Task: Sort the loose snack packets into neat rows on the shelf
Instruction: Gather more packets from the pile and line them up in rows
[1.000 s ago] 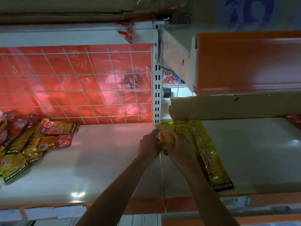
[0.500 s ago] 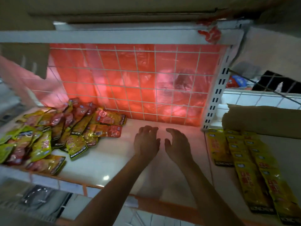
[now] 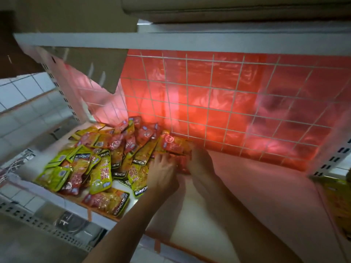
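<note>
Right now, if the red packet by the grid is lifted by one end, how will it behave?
Probably floppy: the red packet is a thin pouch. Likely light, since others in the pile rest tilted on each other. Its glossy film may slip in a loose grip.

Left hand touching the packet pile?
Touching. Head view: the left hand rests its fingertips on the right edge of the packet pile; no gap shows between them.
</note>
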`<state>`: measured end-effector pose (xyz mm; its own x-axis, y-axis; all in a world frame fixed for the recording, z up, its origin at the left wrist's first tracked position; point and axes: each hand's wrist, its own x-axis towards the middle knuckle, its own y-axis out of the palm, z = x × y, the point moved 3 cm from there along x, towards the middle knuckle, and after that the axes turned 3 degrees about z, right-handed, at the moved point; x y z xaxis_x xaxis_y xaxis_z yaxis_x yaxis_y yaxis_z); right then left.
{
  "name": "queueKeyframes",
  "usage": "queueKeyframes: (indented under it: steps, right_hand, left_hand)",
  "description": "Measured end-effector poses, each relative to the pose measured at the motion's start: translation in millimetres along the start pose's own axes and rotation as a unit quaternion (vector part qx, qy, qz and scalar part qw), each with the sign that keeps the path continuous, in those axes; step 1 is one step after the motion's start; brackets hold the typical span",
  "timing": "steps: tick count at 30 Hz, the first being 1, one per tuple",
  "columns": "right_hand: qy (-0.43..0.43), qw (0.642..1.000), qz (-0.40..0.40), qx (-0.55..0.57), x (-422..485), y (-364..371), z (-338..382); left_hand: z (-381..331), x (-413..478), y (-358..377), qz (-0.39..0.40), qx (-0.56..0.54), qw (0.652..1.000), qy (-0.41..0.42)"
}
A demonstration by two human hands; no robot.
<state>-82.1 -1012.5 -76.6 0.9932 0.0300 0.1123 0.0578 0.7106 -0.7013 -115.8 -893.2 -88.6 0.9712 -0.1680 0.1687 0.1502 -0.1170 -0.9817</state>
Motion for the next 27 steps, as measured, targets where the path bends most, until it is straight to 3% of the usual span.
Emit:
queueKeyframes:
  steps: [3, 7, 12, 17, 19, 23, 27]
  right_hand:
    - [-0.008, 0.998, 0.019, -0.063, 21, 18, -2]
    - [-0.005, 0.993, 0.035, -0.116, 34, 31, -8]
    - [0.024, 0.984, 0.008, -0.177, 34, 28, -10]
    - [0.027, 0.992, 0.015, -0.126, 18, 24, -9]
    - [0.012, 0.995, 0.023, -0.096, 10, 20, -8]
    - [0.067, 0.996, 0.006, -0.064, -8, 9, -17]
    - [0.100, 0.995, -0.007, 0.004, -24, 9, -24]
  left_hand:
    - [14, 4, 6, 0.006, -0.016, 1.000, 0.006]
    - [23, 8, 9, -0.045, -0.047, 0.997, 0.029]
    - [27, 9, 7, -0.065, -0.105, 0.992, 0.019]
    - [24, 12, 0, -0.085, -0.098, 0.989, -0.074]
    - [21, 12, 0, -0.019, -0.141, 0.983, -0.116]
    - [12, 9, 4, 0.011, -0.130, 0.987, -0.088]
    - [-7, 2, 3, -0.010, -0.303, 0.951, -0.060]
